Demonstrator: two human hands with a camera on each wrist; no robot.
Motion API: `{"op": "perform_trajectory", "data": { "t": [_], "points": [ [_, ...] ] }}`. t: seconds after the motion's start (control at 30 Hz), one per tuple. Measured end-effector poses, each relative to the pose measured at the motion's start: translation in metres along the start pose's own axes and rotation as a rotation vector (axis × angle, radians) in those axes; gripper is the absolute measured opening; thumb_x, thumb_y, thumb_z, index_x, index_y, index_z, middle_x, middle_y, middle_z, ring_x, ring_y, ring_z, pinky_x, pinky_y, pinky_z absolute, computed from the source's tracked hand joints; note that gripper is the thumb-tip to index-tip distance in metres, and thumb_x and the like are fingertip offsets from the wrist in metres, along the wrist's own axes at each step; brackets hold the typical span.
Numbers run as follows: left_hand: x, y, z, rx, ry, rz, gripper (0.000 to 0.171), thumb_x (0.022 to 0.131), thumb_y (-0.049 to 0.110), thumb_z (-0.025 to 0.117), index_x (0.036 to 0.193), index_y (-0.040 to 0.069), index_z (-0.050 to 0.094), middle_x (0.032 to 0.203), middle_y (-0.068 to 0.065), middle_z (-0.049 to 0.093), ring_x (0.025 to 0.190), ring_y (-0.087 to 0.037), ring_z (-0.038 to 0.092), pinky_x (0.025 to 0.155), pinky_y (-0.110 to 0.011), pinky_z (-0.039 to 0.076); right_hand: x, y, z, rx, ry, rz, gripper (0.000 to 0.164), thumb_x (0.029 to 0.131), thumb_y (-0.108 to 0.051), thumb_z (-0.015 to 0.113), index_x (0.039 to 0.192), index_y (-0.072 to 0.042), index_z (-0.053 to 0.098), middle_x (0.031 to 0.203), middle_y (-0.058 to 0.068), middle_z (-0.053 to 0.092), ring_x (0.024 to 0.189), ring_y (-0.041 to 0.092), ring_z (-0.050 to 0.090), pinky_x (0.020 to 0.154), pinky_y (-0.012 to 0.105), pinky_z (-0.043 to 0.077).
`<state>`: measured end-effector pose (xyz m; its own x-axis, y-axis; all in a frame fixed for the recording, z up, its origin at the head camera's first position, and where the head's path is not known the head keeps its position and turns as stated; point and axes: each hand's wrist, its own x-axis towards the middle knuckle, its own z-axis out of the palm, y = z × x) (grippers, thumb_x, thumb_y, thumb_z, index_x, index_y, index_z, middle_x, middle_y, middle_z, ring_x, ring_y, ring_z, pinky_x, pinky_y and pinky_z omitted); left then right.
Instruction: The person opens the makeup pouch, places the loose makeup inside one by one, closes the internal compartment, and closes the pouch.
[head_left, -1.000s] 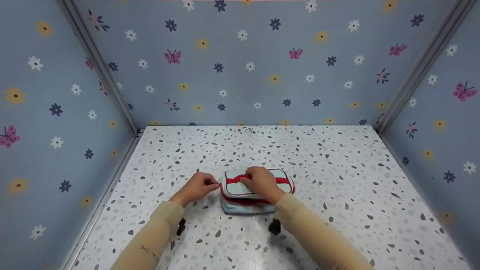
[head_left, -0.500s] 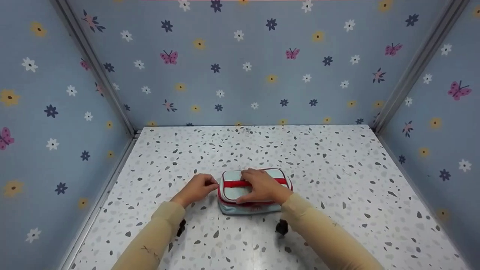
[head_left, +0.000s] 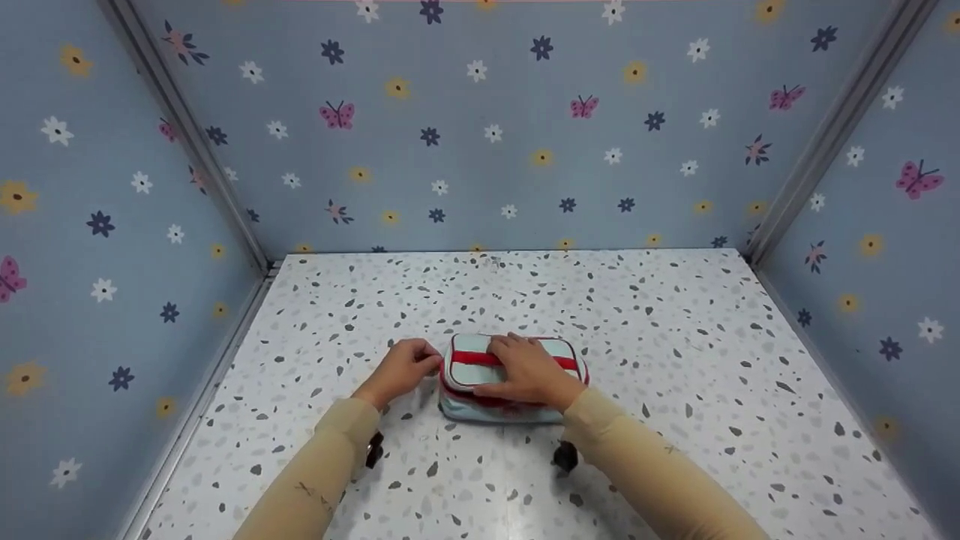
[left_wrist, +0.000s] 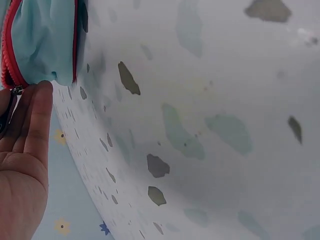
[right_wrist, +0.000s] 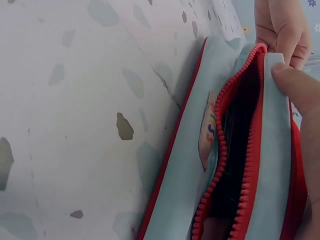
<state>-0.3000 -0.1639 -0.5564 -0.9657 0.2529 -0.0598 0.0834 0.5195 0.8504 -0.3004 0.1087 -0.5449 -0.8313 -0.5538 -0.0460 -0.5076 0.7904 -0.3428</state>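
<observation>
A pale blue zippered pouch (head_left: 469,373) with red trim lies on the table, a red strap (head_left: 471,358) across its lid. At its left end my left hand (head_left: 397,373) pinches the zipper pull (left_wrist: 7,114), the metal slider (left_wrist: 18,90) showing at the corner of the red zipper. Over the lid rests my right hand (head_left: 531,373), fingers across the strap and thumb extended along the front edge. The right wrist view shows the zipper (right_wrist: 248,165) parted along the front, with a dark inside. What lies in there is too dark to tell.
The white speckled table (head_left: 637,322) is enclosed by blue flowered panels (head_left: 510,135) at the back and both sides. Metal rails (head_left: 199,142) run along the corners. A small patch label (right_wrist: 206,135) is on the pouch's front.
My right hand has let go of the strap and flattened over the lid, its thumb at the front edge. The lid was pressed lower half a second ago; the front gap shows again now.
</observation>
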Motion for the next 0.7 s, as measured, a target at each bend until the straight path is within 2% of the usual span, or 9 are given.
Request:
{"op": "perform_trajectory", "data": {
  "t": [0.1, 0.17, 0.23, 0.4, 0.6, 0.7],
  "points": [
    [0.001, 0.0, 0.0, -0.019, -0.002, 0.01, 0.013, 0.107, 0.008, 0.066, 0.098, 0.004, 0.074, 0.094, -0.006, 0.074, 0.094, -0.025, 0.07, 0.081, -0.03, 0.054, 0.001, 0.003, -0.001, 0.015, 0.025, 0.001, 0.078, 0.096, -0.077, 0.063, 0.14, -0.013, 0.06, 0.141, 0.009, 0.067, 0.129, 0.03, 0.063, 0.116, 0.054, 0.047],
    [0.001, -0.001, -0.001, -0.028, -0.021, 0.019, 0.014, 0.107, 0.009, 0.066, 0.098, 0.003, 0.074, 0.096, -0.008, 0.076, 0.095, -0.024, 0.07, 0.081, -0.029, 0.053, 0.002, 0.005, -0.001, 0.021, 0.036, 0.001, 0.072, 0.097, -0.077, 0.061, 0.133, -0.015, 0.06, 0.128, 0.006, 0.069, 0.114, 0.025, 0.064, 0.108, 0.05, 0.051],
    [-0.001, -0.003, -0.002, -0.04, -0.052, 0.028, 0.014, 0.107, 0.009, 0.066, 0.097, 0.001, 0.073, 0.102, -0.011, 0.078, 0.097, -0.021, 0.071, 0.085, -0.029, 0.054, 0.002, 0.006, -0.001, 0.03, 0.046, -0.007, 0.069, 0.097, -0.076, 0.061, 0.128, -0.014, 0.06, 0.119, 0.006, 0.07, 0.106, 0.024, 0.064, 0.103, 0.048, 0.053],
    [-0.007, -0.004, -0.006, -0.049, -0.112, 0.037, 0.016, 0.106, 0.009, 0.067, 0.098, -0.003, 0.073, 0.114, -0.013, 0.079, 0.096, -0.012, 0.067, 0.089, -0.028, 0.056, 0.001, 0.005, -0.002, 0.028, 0.053, -0.028, 0.068, 0.098, -0.073, 0.063, 0.126, -0.011, 0.062, 0.113, 0.007, 0.071, 0.102, 0.026, 0.066, 0.098, 0.047, 0.055],
    [-0.014, 0.001, -0.01, -0.004, -0.075, 0.012, 0.013, 0.104, 0.011, 0.071, 0.099, 0.002, 0.079, 0.099, -0.005, 0.076, 0.087, -0.013, 0.063, 0.078, -0.028, 0.052, 0.003, 0.004, -0.003, 0.046, 0.039, -0.005, 0.065, 0.099, -0.07, 0.063, 0.127, -0.012, 0.062, 0.111, 0.007, 0.07, 0.102, 0.026, 0.065, 0.098, 0.047, 0.055],
    [-0.018, 0.003, -0.011, 0.026, -0.093, 0.032, 0.014, 0.103, 0.011, 0.073, 0.098, 0.001, 0.08, 0.093, -0.002, 0.075, 0.083, -0.012, 0.059, 0.076, -0.028, 0.049, 0.004, 0.003, -0.002, 0.051, 0.037, 0.011, 0.063, 0.1, -0.07, 0.063, 0.125, -0.012, 0.062, 0.109, 0.007, 0.069, 0.099, 0.025, 0.064, 0.096, 0.046, 0.055]
  ]
}}
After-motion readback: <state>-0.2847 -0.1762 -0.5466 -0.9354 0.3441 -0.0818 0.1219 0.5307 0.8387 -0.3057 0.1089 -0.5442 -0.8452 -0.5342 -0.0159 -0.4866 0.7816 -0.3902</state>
